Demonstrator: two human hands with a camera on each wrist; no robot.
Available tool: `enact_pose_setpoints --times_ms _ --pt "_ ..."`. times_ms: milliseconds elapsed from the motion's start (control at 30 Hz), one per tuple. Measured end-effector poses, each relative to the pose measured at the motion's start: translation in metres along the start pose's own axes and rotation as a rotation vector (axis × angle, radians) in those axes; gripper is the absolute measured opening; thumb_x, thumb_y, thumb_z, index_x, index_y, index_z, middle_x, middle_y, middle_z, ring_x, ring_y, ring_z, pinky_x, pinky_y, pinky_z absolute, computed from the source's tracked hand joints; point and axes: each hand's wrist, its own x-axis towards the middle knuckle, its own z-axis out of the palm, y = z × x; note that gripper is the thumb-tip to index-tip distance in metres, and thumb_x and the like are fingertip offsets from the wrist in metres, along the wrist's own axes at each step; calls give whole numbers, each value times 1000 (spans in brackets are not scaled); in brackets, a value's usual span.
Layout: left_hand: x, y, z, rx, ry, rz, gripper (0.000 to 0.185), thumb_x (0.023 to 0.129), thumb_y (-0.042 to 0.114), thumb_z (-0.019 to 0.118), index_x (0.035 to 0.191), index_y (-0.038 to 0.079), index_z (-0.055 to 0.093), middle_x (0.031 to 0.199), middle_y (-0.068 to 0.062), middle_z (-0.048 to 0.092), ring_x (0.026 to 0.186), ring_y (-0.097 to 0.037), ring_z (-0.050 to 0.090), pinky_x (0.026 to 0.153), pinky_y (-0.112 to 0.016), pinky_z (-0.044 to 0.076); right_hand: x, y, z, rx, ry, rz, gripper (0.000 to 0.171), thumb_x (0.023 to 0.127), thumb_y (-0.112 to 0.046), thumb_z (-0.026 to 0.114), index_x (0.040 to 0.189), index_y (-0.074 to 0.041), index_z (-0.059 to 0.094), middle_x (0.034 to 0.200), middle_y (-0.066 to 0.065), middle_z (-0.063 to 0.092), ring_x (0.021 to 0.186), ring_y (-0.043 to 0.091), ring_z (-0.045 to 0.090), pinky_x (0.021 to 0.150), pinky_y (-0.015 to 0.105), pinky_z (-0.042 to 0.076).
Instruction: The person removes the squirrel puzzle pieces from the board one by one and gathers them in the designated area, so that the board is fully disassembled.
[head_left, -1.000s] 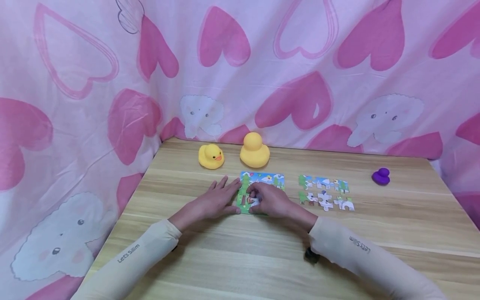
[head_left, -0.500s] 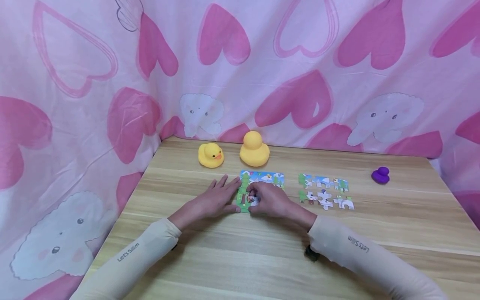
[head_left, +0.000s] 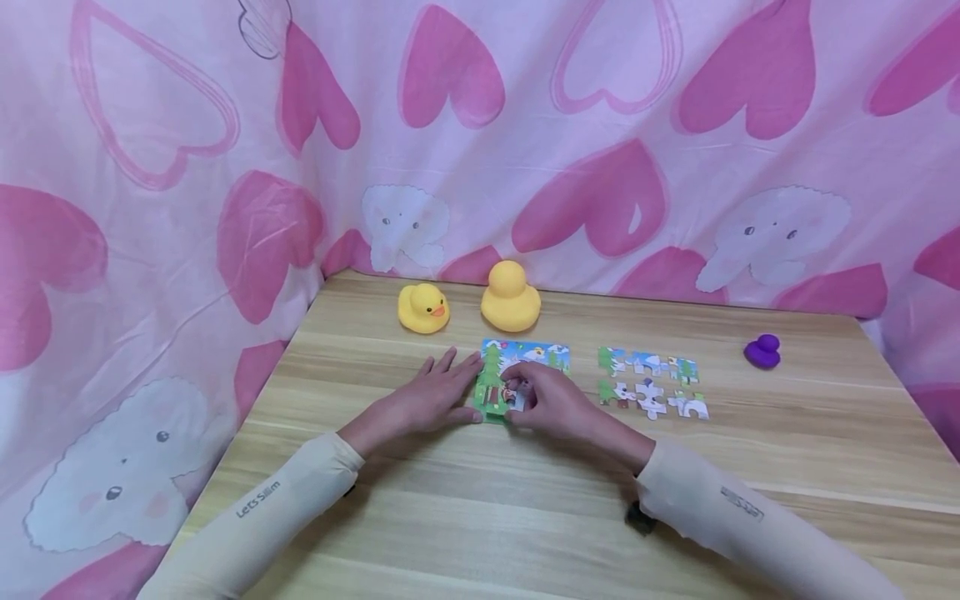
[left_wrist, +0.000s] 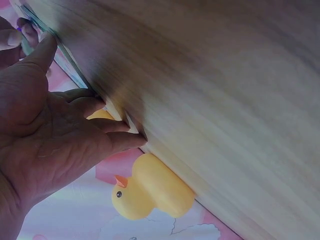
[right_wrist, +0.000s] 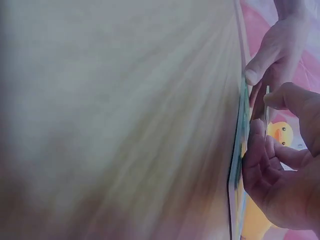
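Observation:
The puzzle board (head_left: 540, 348), with its blue and green picture, lies on the wooden table in front of the person. Along its left edge rests the left hand (head_left: 431, 402), fingers spread and straight, fingertips and thumb touching the edge. Over the board's lower middle, the right hand (head_left: 551, 402) pinches a puzzle piece (right_wrist: 267, 107) between thumb and fingers. In the right wrist view this piece shows edge-on, apart from the board. The right hand hides much of the board's right and lower part. Loose puzzle pieces (head_left: 651, 400) lie in two rows to the right.
Behind the board stand a small yellow duck (head_left: 423, 308) and a bigger yellow duck (head_left: 510, 297). A purple duck (head_left: 762, 352) sits far right. A pink heart-patterned curtain (head_left: 585, 200) hangs along the table's back and left sides.
The right hand and forearm have shifted slightly right, and the pinched piece looks more raised from the board. The left hand stays against the board's edge.

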Motion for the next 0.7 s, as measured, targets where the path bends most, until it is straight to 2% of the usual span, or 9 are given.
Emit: enact_pose_setpoints --times_ms 200,367,533,700 --pt "-1 0 -2 -6 2 3 87 104 52 61 171 14 18 180 -6 12 166 -42 2 132 -67 8 -23 5 -10 -34 33 12 59 83 -23 88 137 -20 65 112 -6 67 83 12 61 68 26 54" --pt "0 0 -2 -6 -3 -5 90 104 54 61 171 15 17 180 -4 11 167 -41 2 133 -67 7 -50 17 -23 -57 48 34 61 84 -21 88 140 -19 63 107 -6 67 78 12 61 63 26 55" --pt "2 -1 1 -4 -10 -19 91 103 56 60 171 17 16 180 -1 10 167 -39 0 133 -66 6 -79 34 -40 -199 94 15 61 83 -22 90 138 -16 65 103 -4 66 76 8 57 63 22 50" --pt "0 -1 0 -4 -9 -19 90 103 56 60 171 16 16 180 -1 10 167 -40 0 133 -66 6 -102 48 -57 -328 162 5 61 80 -19 92 136 -15 67 113 -3 68 75 6 53 61 21 45"
